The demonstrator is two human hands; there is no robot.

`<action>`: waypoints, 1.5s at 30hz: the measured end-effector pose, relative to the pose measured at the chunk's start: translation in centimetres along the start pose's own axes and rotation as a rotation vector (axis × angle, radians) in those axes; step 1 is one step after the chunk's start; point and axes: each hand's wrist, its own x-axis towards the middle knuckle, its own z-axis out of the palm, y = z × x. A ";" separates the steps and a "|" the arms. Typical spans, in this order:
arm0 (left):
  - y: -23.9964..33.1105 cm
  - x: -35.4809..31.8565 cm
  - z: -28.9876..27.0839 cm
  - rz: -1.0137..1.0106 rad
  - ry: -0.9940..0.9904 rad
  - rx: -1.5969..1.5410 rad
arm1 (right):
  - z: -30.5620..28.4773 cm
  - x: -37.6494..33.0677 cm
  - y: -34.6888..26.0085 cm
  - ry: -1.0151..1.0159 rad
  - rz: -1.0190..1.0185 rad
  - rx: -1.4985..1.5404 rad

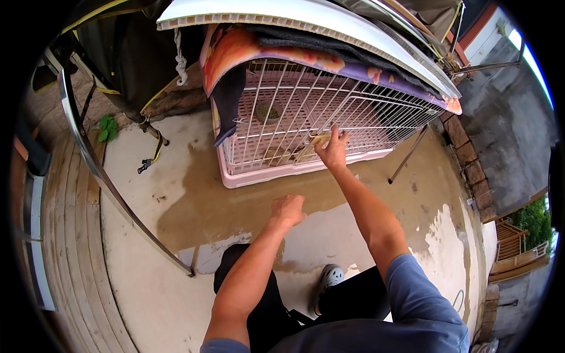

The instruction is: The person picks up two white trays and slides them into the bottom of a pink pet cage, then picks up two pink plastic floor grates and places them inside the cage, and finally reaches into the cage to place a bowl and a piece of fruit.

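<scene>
A pink-based wire cage [265,176] stands before me. At its front bars is my right hand [333,150], its fingers bent and closed by a tan piece [320,140] that I cannot name. The thumb side rests against this piece, and other fingertips reach the white bars. More tan, strip-like material [278,156] lies low inside, behind the bars. Deeper in the cage sits a round bowl [267,113] with greenish contents, on a pink slatted floor. My left hand [288,210] hovers in front of the cage, curled into a loose fist, touching nothing; nothing shows in it.
A patterned orange-purple cloth [235,50] and a white panel [294,20] cover the cage top. A curved metal bar [100,170] arcs on the left beside wooden boards [65,235]. The concrete floor [194,223] is partly wet. Bricks [465,153] edge the right-hand wall.
</scene>
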 end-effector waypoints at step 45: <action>11.1 0.8 10.6 0.285 -0.483 0.075 | -26.1 -32.0 7.4 -0.822 0.047 0.036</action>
